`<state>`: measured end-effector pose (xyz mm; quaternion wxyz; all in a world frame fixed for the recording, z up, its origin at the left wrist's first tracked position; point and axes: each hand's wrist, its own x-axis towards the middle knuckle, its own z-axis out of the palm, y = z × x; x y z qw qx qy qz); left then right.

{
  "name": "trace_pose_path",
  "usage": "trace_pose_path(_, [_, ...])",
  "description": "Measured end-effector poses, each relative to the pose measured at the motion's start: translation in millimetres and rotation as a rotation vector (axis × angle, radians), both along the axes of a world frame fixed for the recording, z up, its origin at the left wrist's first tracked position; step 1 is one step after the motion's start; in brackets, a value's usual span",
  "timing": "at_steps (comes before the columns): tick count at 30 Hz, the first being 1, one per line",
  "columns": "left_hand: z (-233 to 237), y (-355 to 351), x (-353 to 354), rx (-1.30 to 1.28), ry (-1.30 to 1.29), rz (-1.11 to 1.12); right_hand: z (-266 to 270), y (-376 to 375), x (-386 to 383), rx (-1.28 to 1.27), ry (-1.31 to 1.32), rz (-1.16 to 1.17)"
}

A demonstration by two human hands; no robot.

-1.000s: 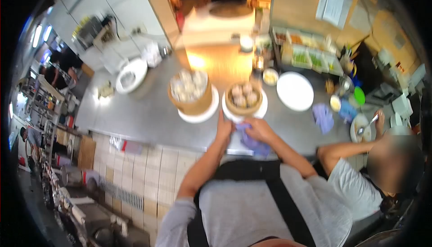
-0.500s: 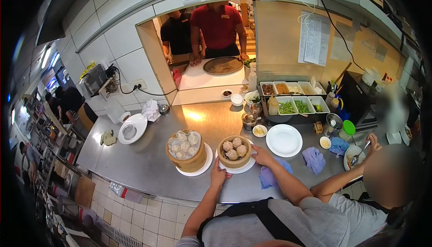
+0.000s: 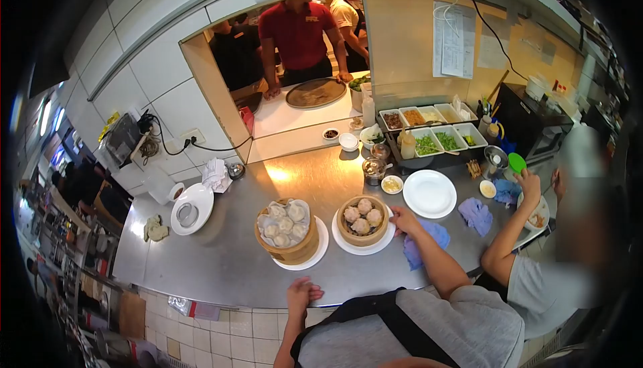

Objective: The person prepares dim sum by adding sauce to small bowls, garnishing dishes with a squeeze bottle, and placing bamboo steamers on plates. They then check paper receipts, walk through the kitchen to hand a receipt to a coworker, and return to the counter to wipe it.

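Observation:
My right hand [image 3: 404,220] rests at the right rim of a white plate [image 3: 345,244] that carries a bamboo steamer of dumplings [image 3: 362,220]. A blue cloth [image 3: 426,239] lies beside and partly under that hand and forearm. My left hand [image 3: 301,296] is below the front edge of the steel counter [image 3: 221,261], fingers loosely apart, holding nothing. A taller bamboo steamer of white buns [image 3: 287,231] stands on its own plate just left of the dumpling steamer.
An empty white plate [image 3: 429,194], small sauce dishes, a second blue cloth [image 3: 475,212] and a tray of garnishes [image 3: 429,137] fill the right side. A co-worker's arm [image 3: 506,234] reaches in from the right. People stand behind the serving hatch [image 3: 301,39]. Another plate [image 3: 191,207] sits left.
My left hand has left the dumpling plate and dropped below the counter edge. My right hand stays at the plate's right side. The view has shifted slightly.

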<state>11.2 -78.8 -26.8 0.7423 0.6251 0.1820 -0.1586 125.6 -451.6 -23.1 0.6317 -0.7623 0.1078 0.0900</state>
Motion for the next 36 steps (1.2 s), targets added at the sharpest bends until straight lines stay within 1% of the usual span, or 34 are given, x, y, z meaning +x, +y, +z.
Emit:
trace_pose_path(2, [-4.9, 27.8, 4.3, 0.036, -0.146, 0.203, 14.1, 8.7, -4.3, -0.076, 0.004, -0.044])
trace_pose_path(5, [7.6, 47.7, 42.3, -0.068, -0.156, 0.116, 12.9, 14.6, -5.8, -0.142, -0.013, -0.104])
trace_pose_path(8, [14.6, 58.2, 69.5, -0.013, -0.111, 0.029, 11.0, 21.9, -8.0, -0.267, -0.035, -0.184])
trace_pose_path(9, [9.8, 65.4, 76.5, -0.005, -0.12, 0.035, 9.7, 24.4, -8.9, -0.316, -0.035, -0.21])
trace_pose_path(11, [2.4, 79.8, 93.1, 0.017, -0.144, 0.044, 5.9, 30.1, -11.6, -0.326, -0.053, -0.262])
trace_pose_path(12, [9.5, 83.2, 99.1, 0.017, -0.126, 0.023, 8.6, 33.8, -14.9, -0.346, -0.043, -0.277])
trace_pose_path(14, [6.3, 90.6, 116.6, 0.051, -0.12, -0.047, 13.7, 42.0, -22.5, -0.385, -0.03, -0.306])
trace_pose_path(17, [-1.7, 101.2, 144.7, 0.107, -0.12, -0.126, 0.1, 47.5, -24.4, -0.365, -0.027, -0.384])
trace_pose_path(18, [-2.9, 104.0, 149.7, 0.129, -0.116, -0.146, 4.5, 49.3, -24.6, -0.393, -0.029, -0.384])
trace_pose_path(19, [8.8, 103.2, 151.1, 0.212, -0.166, -0.164, 15.6, 53.9, -26.6, -0.418, -0.019, -0.376])
trace_pose_path(20, [21.1, 104.2, 151.1, 0.303, -0.195, -0.174, 16.0, 62.0, -27.6, -0.437, 0.008, -0.35])
trace_pose_path(21, [19.9, 110.7, 155.4, 0.322, -0.2, -0.183, -1.7, 57.0, -21.3, -0.376, -0.041, -0.312])
trace_pose_path(22, [17.3, 117.4, 161.7, 0.336, -0.198, -0.183, 11.6, 69.0, -22.2, -0.363, -0.017, -0.323])
trace_pose_path(23, [25.3, 121.7, 161.7, 0.302, -0.156, -0.166, 12.8, 74.1, -18.7, -0.425, -0.022, -0.299])
trace_pose_path(25, [19.1, 142.5, 165.7, 0.315, -0.18, -0.183, 8.7, 88.6, -8.9, -0.346, -0.052, -0.281])
trace_pose_path(26, [24.7, 151.9, 164.2, 0.34, -0.156, -0.196, 14.9, 100.4, -5.4, -0.337, -0.032, -0.278])
trace_pose_path(28, [18.9, 173.4, 161.1, 0.242, -0.128, -0.082, 19.8, 123.2, 9.0, -0.317, -0.009, -0.251])
trace_pose_path(31, [23.3, 204.8, 153.7, 0.213, -0.065, 0.011, 13.4, 148.8, 33.4, -0.267, 0.003, -0.2])
trace_pose_path(34, [25.1, 242.7, 150.2, 0.287, -0.031, -0.053, 19.4, 176.1, 52.3, -0.217, -0.001, -0.153])
trace_pose_path(36, [33.4, 272.8, 158.4, 0.495, -0.185, 0.021, 20.7, 189.4, 65.0, -0.224, 0.0, -0.109])
